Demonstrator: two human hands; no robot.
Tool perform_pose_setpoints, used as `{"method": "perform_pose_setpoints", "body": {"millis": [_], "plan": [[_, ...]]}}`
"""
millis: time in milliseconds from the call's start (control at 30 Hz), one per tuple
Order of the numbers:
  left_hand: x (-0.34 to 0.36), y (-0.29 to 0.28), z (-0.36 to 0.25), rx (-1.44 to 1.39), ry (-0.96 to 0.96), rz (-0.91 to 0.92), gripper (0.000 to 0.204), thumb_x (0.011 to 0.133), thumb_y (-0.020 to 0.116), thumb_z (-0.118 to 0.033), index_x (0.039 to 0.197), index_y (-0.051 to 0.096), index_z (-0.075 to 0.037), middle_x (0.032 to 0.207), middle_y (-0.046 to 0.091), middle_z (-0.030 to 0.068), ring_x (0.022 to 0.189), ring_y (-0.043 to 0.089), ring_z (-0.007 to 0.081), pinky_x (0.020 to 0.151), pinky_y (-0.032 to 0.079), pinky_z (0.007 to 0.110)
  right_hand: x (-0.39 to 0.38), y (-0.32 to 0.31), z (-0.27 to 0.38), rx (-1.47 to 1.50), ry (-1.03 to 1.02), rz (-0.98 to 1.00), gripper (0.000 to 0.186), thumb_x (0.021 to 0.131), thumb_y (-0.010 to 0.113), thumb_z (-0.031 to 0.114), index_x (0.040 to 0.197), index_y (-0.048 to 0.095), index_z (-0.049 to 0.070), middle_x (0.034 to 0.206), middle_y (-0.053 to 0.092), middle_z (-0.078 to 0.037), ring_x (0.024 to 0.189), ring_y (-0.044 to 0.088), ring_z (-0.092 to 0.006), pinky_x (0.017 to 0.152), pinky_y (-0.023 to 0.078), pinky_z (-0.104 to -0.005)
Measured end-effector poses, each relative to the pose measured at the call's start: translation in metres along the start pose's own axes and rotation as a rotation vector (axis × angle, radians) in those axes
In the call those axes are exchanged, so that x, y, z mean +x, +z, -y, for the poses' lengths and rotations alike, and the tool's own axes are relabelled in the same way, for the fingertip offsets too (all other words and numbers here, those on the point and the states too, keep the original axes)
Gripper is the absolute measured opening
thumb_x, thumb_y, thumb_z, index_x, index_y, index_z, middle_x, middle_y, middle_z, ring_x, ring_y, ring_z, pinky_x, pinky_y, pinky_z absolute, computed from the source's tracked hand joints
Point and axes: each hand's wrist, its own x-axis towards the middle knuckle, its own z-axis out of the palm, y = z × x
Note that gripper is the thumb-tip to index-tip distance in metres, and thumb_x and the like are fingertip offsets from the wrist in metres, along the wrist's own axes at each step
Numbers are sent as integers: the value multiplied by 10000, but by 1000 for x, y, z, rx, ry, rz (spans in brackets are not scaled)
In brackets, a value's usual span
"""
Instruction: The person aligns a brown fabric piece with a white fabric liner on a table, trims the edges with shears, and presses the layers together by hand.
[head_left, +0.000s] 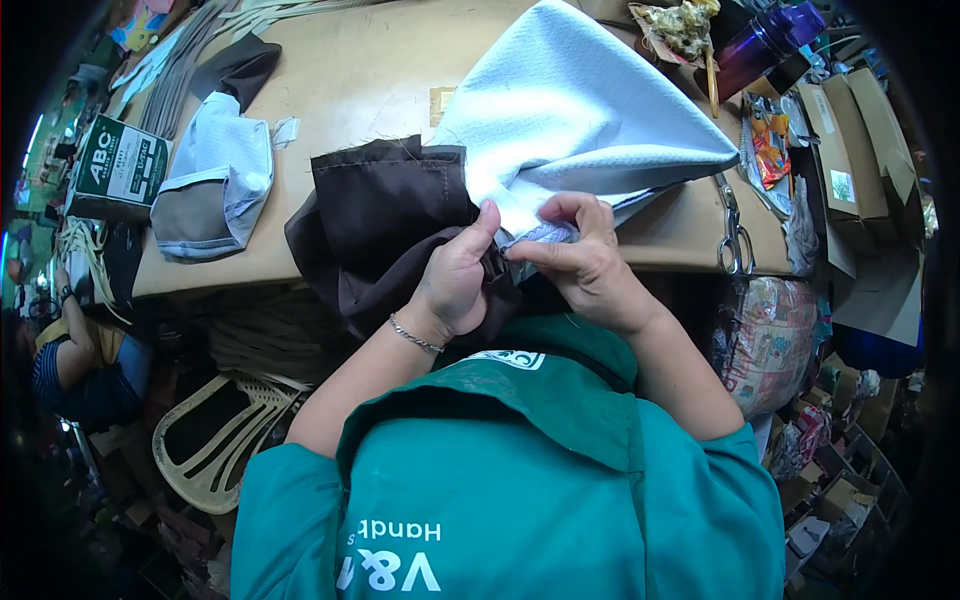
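Note:
At the table's near edge, my left hand (458, 278) is closed round bunched dark brown fabric (385, 205), its thumb pointing up. Close beside it, my right hand (590, 255) pinches the seam between thumb and forefinger, where the brown fabric meets a pale textured fabric piece (575, 100). The pale piece rises in a loose peak away from me and droops to the right. The brown part lies to the left, with a stitched, frayed flap on top. What exactly sits in the right hand's pinch is too small to make out.
Scissors (735, 225) lie on the table (330, 60) to the right, near a purple bottle (770, 45) and cardboard boxes (850, 150). To the left are a pale-and-brown fabric pouch (215, 180) and a green box (120, 165). A plastic chair (225, 440) stands below left.

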Motion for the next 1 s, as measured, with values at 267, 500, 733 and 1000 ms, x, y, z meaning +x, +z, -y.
{"method": "perform_pose_setpoints", "body": {"millis": [267, 500, 733, 1000], "plan": [[24, -1, 4, 105, -37, -86, 470, 952, 292, -366, 1260, 385, -22, 1199, 503, 88, 1096, 493, 199, 949, 367, 339, -2, -7, -3, 239, 193, 148, 319, 637, 655, 23, 882, 647, 227, 1426, 153, -156, 1308, 46, -435, 1054, 115, -492], [34, -4, 7, 96, -52, -58, 496, 943, 296, -398, 1261, 382, -27, 1199, 507, 100, 1097, 502, 216, 933, 388, 347, -2, -11, -5, 352, 208, 135, 227, 605, 640, 26, 806, 637, 131, 1433, 177, -163, 1346, 25, -344, 1063, 2, -441], [49, -18, -12, 56, 54, -46, 523, 937, 293, -416, 1257, 380, -12, 1209, 501, 124, 1105, 498, 245, 955, 382, 369, -11, -23, -7, 357, 191, -284, 220, 658, 559, -16, 819, 645, 107, 1356, 285, -152, 1304, 211, -314, 1053, 180, -397], [38, -5, -28, 27, 51, -62, 478, 938, 331, -385, 1258, 392, -35, 1218, 499, 108, 1123, 480, 227, 967, 360, 372, -100, -113, -159, -756, 758, -507, 240, 746, 642, 173, 927, 596, 23, 910, 544, -165, 910, 501, -324, 826, 385, -404]]}}
